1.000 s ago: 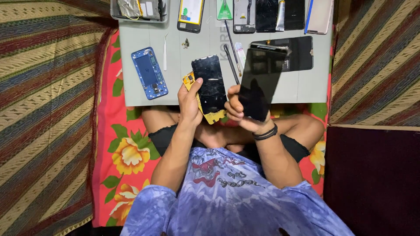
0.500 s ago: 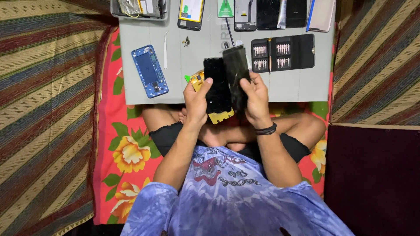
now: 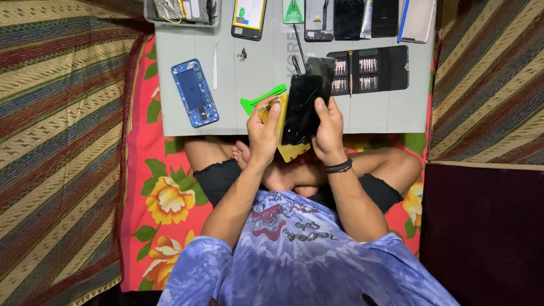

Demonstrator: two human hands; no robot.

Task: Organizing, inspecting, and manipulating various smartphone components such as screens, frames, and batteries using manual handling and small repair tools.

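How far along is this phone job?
Already apart: a blue phone frame lies bare on the grey mat. In hand: left hand and right hand hold a black screen panel over a yellow-backed part. Frame and panel remain apart.

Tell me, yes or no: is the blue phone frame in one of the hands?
No, the blue phone frame lies alone on the grey mat, while both hands grip a black screen panel.

shirt: blue-purple tie-dye tee (image 3: 306,255), short sleeves, red and white print on the chest
shorts: black (image 3: 218,180), ending above the knee
right wrist: dark band (image 3: 339,166)
arms, lower legs: bare
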